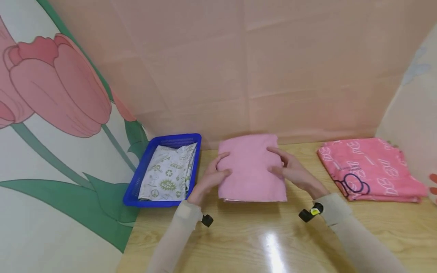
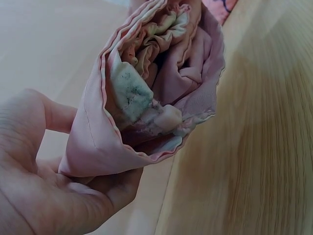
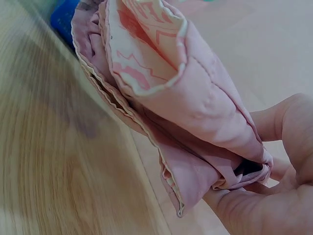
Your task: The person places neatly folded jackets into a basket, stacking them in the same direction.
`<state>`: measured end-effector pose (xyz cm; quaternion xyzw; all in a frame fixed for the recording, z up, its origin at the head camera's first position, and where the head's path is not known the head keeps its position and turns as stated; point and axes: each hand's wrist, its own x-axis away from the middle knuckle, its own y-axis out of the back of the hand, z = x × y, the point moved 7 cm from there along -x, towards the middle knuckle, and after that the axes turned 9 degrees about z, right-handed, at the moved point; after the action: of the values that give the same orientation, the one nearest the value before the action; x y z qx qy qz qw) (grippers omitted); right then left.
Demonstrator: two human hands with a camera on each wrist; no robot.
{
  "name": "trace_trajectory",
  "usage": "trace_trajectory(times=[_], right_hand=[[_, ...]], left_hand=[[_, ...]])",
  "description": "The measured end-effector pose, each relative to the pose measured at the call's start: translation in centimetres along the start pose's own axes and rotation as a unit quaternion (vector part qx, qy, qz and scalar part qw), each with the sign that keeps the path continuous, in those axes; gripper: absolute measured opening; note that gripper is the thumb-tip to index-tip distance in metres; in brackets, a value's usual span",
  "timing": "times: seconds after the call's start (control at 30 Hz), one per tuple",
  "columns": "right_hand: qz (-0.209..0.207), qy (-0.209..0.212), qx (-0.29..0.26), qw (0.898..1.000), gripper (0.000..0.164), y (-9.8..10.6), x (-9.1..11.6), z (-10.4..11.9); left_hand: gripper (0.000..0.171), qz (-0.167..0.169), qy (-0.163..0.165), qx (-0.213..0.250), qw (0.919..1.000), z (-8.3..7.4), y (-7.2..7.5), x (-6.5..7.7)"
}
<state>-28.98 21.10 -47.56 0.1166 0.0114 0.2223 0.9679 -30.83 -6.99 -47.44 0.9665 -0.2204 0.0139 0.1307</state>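
A folded pink cloth (image 1: 252, 168) is held between both hands over the middle of the table, its broad plain face towards the head camera. My left hand (image 1: 212, 177) grips its left edge, thumb on the near face. On the opposite edge my right hand (image 1: 293, 170) grips it the same way. In the left wrist view, the rolled layers of the cloth (image 2: 98, 132) show a patterned, pale green and cream inside. Red print shows inside the fold of the cloth (image 3: 195, 98) in the right wrist view. Some fingers are hidden behind it.
On the left stands a blue basket (image 1: 131, 195) holding a folded white cloth with green print (image 1: 167, 174). A folded bright pink cloth with white letters (image 1: 375, 167) lies at the right on the wooden table (image 1: 239, 235). A pinkish covering (image 1: 246, 76) hangs behind.
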Motion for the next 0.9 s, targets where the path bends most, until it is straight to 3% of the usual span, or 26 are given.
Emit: trace_trajectory(times=[0.63,0.9], right_hand=[[0.016,0.034,-0.042,0.998,0.078,-3.8,-1.8,1.5],[0.073,0.051,-0.044,0.995,0.081,-6.1,-3.0,3.4]], left_hand=[[0.073,-0.052,-0.024,-0.043,0.9974,-0.2,4.0,2.1],[0.074,-0.11,-0.036,-0.02,0.993,0.0,6.7,3.3]])
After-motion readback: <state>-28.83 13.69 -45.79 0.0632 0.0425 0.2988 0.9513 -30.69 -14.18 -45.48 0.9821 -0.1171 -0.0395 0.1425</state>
